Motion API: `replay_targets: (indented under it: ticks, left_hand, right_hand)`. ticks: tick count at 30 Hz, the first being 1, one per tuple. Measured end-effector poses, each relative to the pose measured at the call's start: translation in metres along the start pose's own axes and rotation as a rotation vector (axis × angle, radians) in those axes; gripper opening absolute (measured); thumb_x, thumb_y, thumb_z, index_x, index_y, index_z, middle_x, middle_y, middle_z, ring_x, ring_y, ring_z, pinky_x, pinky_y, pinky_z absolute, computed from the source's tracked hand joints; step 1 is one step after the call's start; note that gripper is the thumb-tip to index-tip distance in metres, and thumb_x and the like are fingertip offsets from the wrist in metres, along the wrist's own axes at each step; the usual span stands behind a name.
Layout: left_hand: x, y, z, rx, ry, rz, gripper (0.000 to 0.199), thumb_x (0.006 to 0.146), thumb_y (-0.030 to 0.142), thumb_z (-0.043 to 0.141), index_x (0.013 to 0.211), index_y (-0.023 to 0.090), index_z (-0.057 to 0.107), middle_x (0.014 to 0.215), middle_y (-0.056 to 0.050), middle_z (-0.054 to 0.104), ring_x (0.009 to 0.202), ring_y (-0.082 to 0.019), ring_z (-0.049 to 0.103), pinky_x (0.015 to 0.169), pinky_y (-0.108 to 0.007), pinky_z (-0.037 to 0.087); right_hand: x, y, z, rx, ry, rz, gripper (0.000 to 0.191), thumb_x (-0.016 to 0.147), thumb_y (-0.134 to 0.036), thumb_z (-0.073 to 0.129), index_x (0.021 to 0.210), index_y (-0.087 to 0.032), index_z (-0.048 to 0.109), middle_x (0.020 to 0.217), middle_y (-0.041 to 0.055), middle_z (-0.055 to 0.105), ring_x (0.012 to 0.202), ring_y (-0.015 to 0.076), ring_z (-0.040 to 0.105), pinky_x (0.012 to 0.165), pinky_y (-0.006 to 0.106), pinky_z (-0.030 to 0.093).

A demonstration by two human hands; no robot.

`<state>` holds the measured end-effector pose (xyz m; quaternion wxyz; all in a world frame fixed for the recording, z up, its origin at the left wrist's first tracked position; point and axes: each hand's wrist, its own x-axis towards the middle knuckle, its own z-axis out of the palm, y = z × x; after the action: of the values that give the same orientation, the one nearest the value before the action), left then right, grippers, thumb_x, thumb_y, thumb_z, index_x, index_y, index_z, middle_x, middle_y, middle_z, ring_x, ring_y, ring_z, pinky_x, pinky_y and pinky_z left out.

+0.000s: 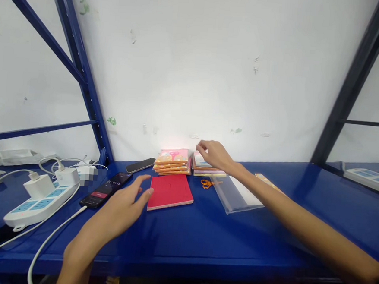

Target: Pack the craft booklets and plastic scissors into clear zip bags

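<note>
My left hand (121, 208) is open, thumb and fingers apart, at the left edge of a red notebook (171, 192) that lies flat on the blue shelf. Over the right-hand stack of booklets (202, 162) hangs my right hand (216, 154). Its fingers are curled together, and nothing shows in them. Beside that stack stands another pile of booklets (171, 162) with a pink and orange cover on top. Orange-handled scissors (207, 184) lie right of the notebook. Under my right forearm is a clear plastic sleeve (229, 196) with white paper, partly hidden.
On the left lie a phone (106, 190) with a timer on screen, a second dark phone (140, 165), and a white power strip (38, 207) with chargers and loose cables. An orange-patterned strip (266, 180) lies beyond my right forearm. Blue posts (89, 87) and a white wall bound the shelf.
</note>
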<state>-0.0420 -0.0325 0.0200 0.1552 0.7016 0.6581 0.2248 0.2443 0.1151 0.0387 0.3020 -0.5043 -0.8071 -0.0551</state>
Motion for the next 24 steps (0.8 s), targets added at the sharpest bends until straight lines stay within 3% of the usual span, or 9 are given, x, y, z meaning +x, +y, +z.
replay_targets:
  ticks: [2, 5, 7, 10, 12, 15, 17, 20, 24]
  left_hand:
    - [0.009, -0.006, 0.015, 0.087, -0.146, -0.109, 0.081, 0.096, 0.061, 0.031, 0.161, 0.014, 0.022, 0.156, -0.022, 0.045, 0.145, -0.038, 0.042, 0.116, -0.053, 0.029]
    - [0.022, -0.008, 0.037, 0.065, -0.197, -0.078, 0.082, 0.097, 0.060, 0.029, 0.161, 0.010, 0.021, 0.163, -0.021, 0.035, 0.150, -0.035, 0.034, 0.120, -0.049, 0.023]
    - [0.028, -0.004, 0.048, -0.031, -0.144, -0.049, 0.079, 0.097, 0.059, 0.030, 0.161, 0.012, 0.024, 0.163, -0.021, 0.035, 0.150, -0.036, 0.032, 0.121, -0.049, 0.020]
    - [0.033, 0.007, 0.055, -0.416, -0.025, -0.119, 0.075, 0.094, 0.055, 0.047, 0.157, 0.016, 0.034, 0.159, -0.020, 0.042, 0.148, -0.038, 0.036, 0.121, -0.050, 0.020]
    - [0.034, 0.013, 0.054, -0.592, -0.012, -0.144, 0.071, 0.094, 0.050, 0.050, 0.156, 0.020, 0.032, 0.154, -0.018, 0.050, 0.141, -0.034, 0.047, 0.116, -0.047, 0.032]
    - [0.034, 0.018, 0.044, -0.808, -0.018, -0.180, 0.063, 0.094, 0.035, 0.050, 0.153, 0.022, 0.031, 0.135, -0.017, 0.065, 0.116, -0.028, 0.067, 0.094, -0.038, 0.053]
    - [0.033, 0.016, 0.035, -1.056, -0.001, -0.270, 0.061, 0.089, 0.024, 0.053, 0.148, 0.022, 0.038, 0.120, -0.015, 0.069, 0.097, -0.025, 0.072, 0.079, -0.035, 0.056]
    - [0.034, 0.010, 0.024, -1.330, 0.006, -0.396, 0.056, 0.086, 0.021, 0.054, 0.142, 0.021, 0.047, 0.113, -0.016, 0.065, 0.082, -0.023, 0.071, 0.074, -0.038, 0.057]
    - [0.035, 0.008, 0.022, -1.304, -0.024, -0.411, 0.052, 0.086, 0.023, 0.057, 0.138, 0.022, 0.051, 0.115, -0.015, 0.063, 0.077, -0.021, 0.069, 0.074, -0.039, 0.057]
  right_hand:
    - [-0.026, -0.002, -0.005, -0.049, -0.047, -0.055, 0.046, 0.107, -0.039, 0.036, 0.090, -0.017, 0.073, 0.085, 0.0102, 0.076, 0.080, 0.0230, 0.067, 0.073, 0.030, 0.038]
    - [-0.058, -0.012, 0.004, -0.134, -0.138, -0.141, 0.055, 0.106, -0.043, 0.036, 0.078, -0.016, 0.075, 0.077, 0.0122, 0.075, 0.075, 0.0245, 0.069, 0.073, 0.032, 0.039]
    - [-0.071, -0.022, 0.016, -0.251, -0.220, -0.206, 0.062, 0.107, -0.046, 0.031, 0.082, -0.013, 0.077, 0.084, 0.0162, 0.077, 0.081, 0.0281, 0.071, 0.077, 0.035, 0.042]
    - [-0.080, -0.034, 0.033, -0.328, -0.345, -0.245, 0.068, 0.108, -0.050, 0.027, 0.088, -0.010, 0.079, 0.088, 0.0201, 0.077, 0.084, 0.0320, 0.074, 0.078, 0.038, 0.047]
    - [-0.082, -0.038, 0.038, -0.312, -0.395, -0.256, 0.068, 0.107, -0.050, 0.027, 0.090, -0.009, 0.079, 0.088, 0.0203, 0.077, 0.083, 0.0328, 0.075, 0.078, 0.039, 0.049]
    - [-0.084, -0.037, 0.039, -0.290, -0.401, -0.255, 0.069, 0.107, -0.050, 0.025, 0.091, -0.009, 0.078, 0.088, 0.0208, 0.077, 0.084, 0.0343, 0.075, 0.079, 0.042, 0.051]
    - [-0.086, -0.036, 0.038, -0.279, -0.399, -0.237, 0.068, 0.107, -0.049, 0.025, 0.091, -0.009, 0.078, 0.088, 0.0210, 0.077, 0.083, 0.0349, 0.075, 0.079, 0.044, 0.052]
    - [-0.088, -0.034, 0.036, -0.250, -0.402, -0.217, 0.065, 0.107, -0.048, 0.027, 0.092, -0.010, 0.077, 0.088, 0.0204, 0.077, 0.084, 0.0345, 0.075, 0.080, 0.044, 0.052]
    - [-0.090, -0.035, 0.036, -0.224, -0.398, -0.201, 0.063, 0.107, -0.047, 0.027, 0.095, -0.010, 0.076, 0.093, 0.0212, 0.077, 0.088, 0.0330, 0.074, 0.081, 0.041, 0.051]
